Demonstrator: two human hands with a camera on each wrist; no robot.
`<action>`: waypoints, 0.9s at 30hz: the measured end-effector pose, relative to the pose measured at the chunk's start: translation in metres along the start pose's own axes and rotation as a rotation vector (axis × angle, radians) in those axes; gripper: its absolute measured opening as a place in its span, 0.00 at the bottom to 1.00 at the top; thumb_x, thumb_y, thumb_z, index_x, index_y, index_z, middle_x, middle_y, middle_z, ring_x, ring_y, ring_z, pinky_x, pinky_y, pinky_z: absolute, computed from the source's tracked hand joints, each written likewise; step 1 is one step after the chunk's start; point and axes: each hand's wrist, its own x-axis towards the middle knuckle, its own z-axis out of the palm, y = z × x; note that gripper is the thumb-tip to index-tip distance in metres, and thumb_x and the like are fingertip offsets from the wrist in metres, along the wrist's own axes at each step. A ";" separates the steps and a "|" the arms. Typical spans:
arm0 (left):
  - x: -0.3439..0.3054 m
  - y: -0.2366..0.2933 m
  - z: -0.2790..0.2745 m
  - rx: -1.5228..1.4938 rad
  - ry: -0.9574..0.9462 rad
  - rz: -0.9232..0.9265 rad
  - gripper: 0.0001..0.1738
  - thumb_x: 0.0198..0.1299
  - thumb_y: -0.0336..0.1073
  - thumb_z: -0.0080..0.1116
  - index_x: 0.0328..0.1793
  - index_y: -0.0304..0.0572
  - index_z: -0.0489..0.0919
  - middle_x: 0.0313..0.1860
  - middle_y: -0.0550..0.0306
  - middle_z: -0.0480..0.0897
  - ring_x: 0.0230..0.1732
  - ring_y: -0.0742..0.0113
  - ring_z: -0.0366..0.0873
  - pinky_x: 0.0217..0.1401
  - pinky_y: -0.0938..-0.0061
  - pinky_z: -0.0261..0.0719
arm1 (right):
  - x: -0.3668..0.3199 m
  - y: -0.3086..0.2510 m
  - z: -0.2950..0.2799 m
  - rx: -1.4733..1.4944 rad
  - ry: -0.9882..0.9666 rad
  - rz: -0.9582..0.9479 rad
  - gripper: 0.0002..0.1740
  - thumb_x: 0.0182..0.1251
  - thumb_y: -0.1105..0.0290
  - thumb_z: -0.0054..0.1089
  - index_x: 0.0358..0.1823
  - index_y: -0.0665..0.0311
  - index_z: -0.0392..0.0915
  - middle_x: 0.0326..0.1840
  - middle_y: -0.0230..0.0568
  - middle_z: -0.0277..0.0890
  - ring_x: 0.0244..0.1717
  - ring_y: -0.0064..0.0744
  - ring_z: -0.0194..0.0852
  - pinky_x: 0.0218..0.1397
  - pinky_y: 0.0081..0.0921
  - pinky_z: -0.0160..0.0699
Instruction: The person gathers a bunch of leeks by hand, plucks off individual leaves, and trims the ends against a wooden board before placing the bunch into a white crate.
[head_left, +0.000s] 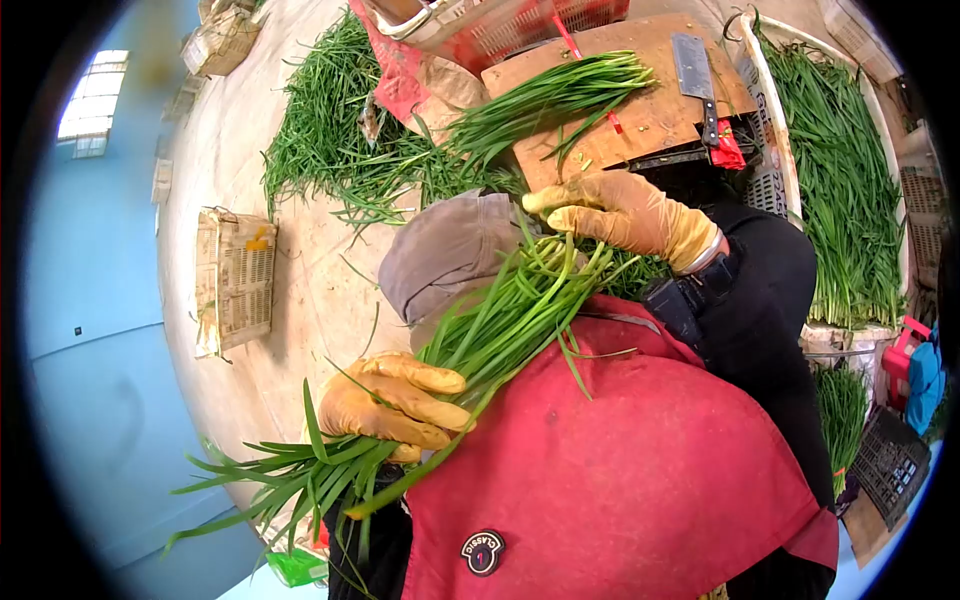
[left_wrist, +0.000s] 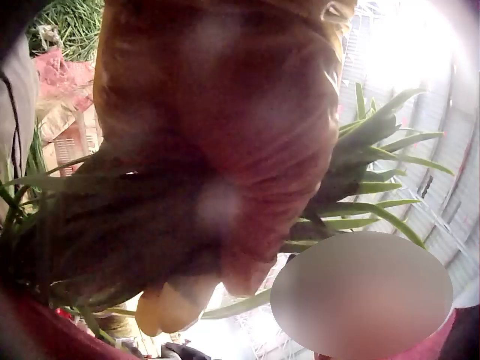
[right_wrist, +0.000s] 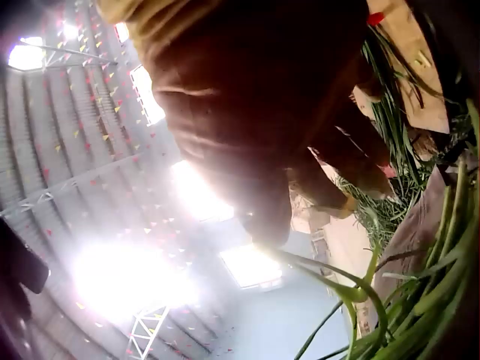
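My left hand [head_left: 395, 400], in a yellow rubber glove, grips a bunch of garlic chives [head_left: 510, 320] around its leafy part. The bunch lies slantwise across my lap, its leaf tips fanning out at the lower left and its pale stem ends at the upper right. Above the stem ends is my gloved right hand [head_left: 625, 215], thumb and fingers drawn together. In the right wrist view a thin chive stalk [right_wrist: 315, 268] runs from those fingertips towards the bunch. The left palm and part of the bunch are in shadow in the left wrist view.
A wooden board [head_left: 640, 100] ahead carries more chives [head_left: 560, 100] and a cleaver [head_left: 692, 70]. Loose chives [head_left: 325, 130] are heaped on the floor. A crate [head_left: 785, 130] full of chives stands at right, another crate [head_left: 240, 280] at left. A grey cap [head_left: 445, 250] shows beyond the bunch.
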 end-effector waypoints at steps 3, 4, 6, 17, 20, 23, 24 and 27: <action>0.004 0.004 -0.001 0.075 -0.056 -0.001 0.10 0.58 0.33 0.66 0.42 0.33 0.83 0.44 0.38 0.86 0.59 0.42 0.80 0.57 0.57 0.77 | -0.004 0.020 0.010 -0.060 0.073 0.029 0.34 0.74 0.39 0.42 0.48 0.64 0.83 0.41 0.50 0.84 0.42 0.46 0.82 0.48 0.35 0.77; 0.003 0.007 -0.003 0.101 -0.089 -0.018 0.10 0.57 0.33 0.66 0.42 0.34 0.83 0.45 0.38 0.86 0.60 0.43 0.79 0.56 0.57 0.77 | -0.006 0.022 0.010 -0.103 0.041 0.066 0.35 0.74 0.38 0.41 0.45 0.63 0.84 0.38 0.50 0.83 0.41 0.46 0.81 0.47 0.36 0.76; 0.004 0.011 -0.004 0.148 -0.135 -0.054 0.10 0.57 0.33 0.67 0.43 0.37 0.83 0.47 0.40 0.86 0.63 0.44 0.77 0.55 0.56 0.76 | -0.014 0.020 0.012 -0.007 -0.032 0.188 0.38 0.74 0.35 0.37 0.40 0.63 0.84 0.33 0.53 0.82 0.39 0.51 0.80 0.46 0.38 0.75; 0.016 0.023 -0.004 0.318 -0.296 -0.128 0.10 0.58 0.37 0.68 0.44 0.45 0.83 0.53 0.49 0.86 0.66 0.46 0.75 0.48 0.55 0.74 | 0.011 -0.014 0.047 -0.325 -0.355 0.327 0.36 0.64 0.34 0.52 0.39 0.66 0.84 0.36 0.56 0.82 0.41 0.54 0.81 0.48 0.39 0.76; 0.007 0.021 -0.006 0.295 -0.276 -0.157 0.10 0.58 0.37 0.68 0.45 0.44 0.83 0.54 0.49 0.85 0.67 0.47 0.75 0.48 0.55 0.74 | 0.005 0.014 0.042 -0.088 -0.272 0.385 0.28 0.61 0.42 0.61 0.39 0.63 0.85 0.36 0.52 0.83 0.40 0.50 0.82 0.47 0.39 0.77; -0.004 0.013 -0.001 0.267 -0.193 -0.098 0.12 0.62 0.40 0.63 0.41 0.38 0.85 0.45 0.42 0.87 0.65 0.46 0.76 0.54 0.61 0.69 | -0.007 0.043 0.034 -0.325 -0.115 0.431 0.23 0.64 0.47 0.58 0.41 0.60 0.85 0.37 0.51 0.84 0.42 0.51 0.83 0.48 0.40 0.79; -0.005 0.012 0.000 0.265 -0.179 -0.090 0.12 0.62 0.40 0.63 0.41 0.38 0.85 0.44 0.43 0.87 0.64 0.46 0.76 0.54 0.61 0.69 | -0.009 0.050 0.033 -0.449 -0.107 0.490 0.22 0.64 0.48 0.58 0.40 0.60 0.85 0.38 0.52 0.84 0.44 0.52 0.82 0.49 0.41 0.79; -0.006 0.009 0.003 0.267 -0.146 -0.055 0.12 0.61 0.40 0.63 0.40 0.38 0.85 0.40 0.44 0.88 0.63 0.47 0.77 0.54 0.60 0.70 | -0.020 0.094 0.023 -0.701 -0.081 0.649 0.19 0.63 0.52 0.58 0.39 0.60 0.85 0.41 0.53 0.83 0.47 0.54 0.82 0.51 0.43 0.80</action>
